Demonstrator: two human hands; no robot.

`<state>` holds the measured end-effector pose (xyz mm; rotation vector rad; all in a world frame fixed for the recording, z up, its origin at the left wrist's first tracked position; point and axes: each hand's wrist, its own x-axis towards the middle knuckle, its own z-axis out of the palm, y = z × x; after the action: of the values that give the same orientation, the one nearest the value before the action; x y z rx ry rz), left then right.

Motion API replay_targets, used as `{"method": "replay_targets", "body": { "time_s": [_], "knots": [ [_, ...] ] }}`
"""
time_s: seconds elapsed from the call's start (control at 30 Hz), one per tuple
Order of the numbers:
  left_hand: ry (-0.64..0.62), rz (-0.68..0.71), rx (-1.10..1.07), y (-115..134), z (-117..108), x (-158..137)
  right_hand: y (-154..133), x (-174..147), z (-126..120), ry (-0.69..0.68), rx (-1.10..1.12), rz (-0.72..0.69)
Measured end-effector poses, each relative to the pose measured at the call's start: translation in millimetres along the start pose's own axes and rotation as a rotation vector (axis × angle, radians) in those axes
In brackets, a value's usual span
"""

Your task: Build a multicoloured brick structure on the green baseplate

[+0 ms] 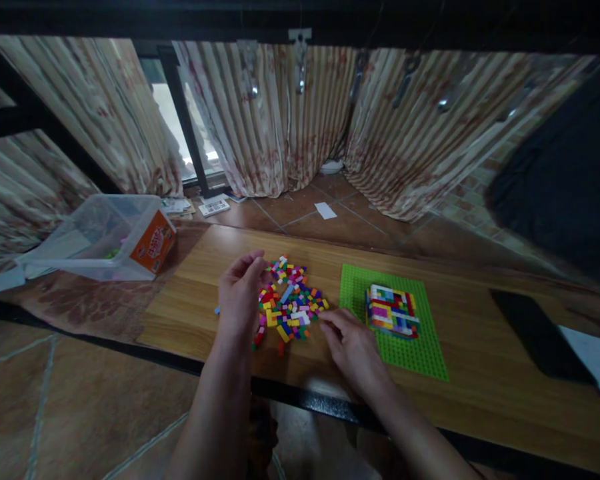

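A loose pile of small toy building bricks in many colours lies on the wooden tabletop between my hands. My left hand is over the pile's left side, thumb and fingers drawn together; whatever they pinch is too small to make out. At the pile's right edge, my right hand reaches in from below with its fingertips closed together, and anything between them is hidden. Just right of it lies a green baseplate, partly behind that hand. A low multicoloured block of joined bricks sits on the plate.
On the left stands a clear plastic bin with an orange label and a few pieces inside. A flat black object and white paper lie at the table's right end. Striped curtains hang behind. A dark shape fills the upper right.
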<state>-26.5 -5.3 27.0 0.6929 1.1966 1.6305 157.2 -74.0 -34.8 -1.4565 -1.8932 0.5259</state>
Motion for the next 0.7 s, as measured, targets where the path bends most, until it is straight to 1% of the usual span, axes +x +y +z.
{"method": "replay_targets", "body": {
  "time_s": [0.2,0.33,0.43,0.57,0.63,0.7],
  "knots": [
    [0.065,0.016,-0.066,6,-14,8,0,6,7,-0.016,-0.077,0.013],
    [0.108,0.029,-0.097,12,-24,12,-6,6,5,0.027,0.002,-0.018],
    [0.135,0.032,-0.119,17,-31,14,-16,4,7,0.029,0.072,-0.07],
    [0.149,0.028,-0.166,21,-38,15,-30,-7,20,-0.067,0.103,-0.159],
    [0.15,0.027,-0.189,22,-41,15,-34,-13,29,-0.116,0.053,-0.185],
    [0.146,0.028,-0.208,23,-43,15,-36,-18,36,-0.136,-0.019,-0.191]
  ]
}}
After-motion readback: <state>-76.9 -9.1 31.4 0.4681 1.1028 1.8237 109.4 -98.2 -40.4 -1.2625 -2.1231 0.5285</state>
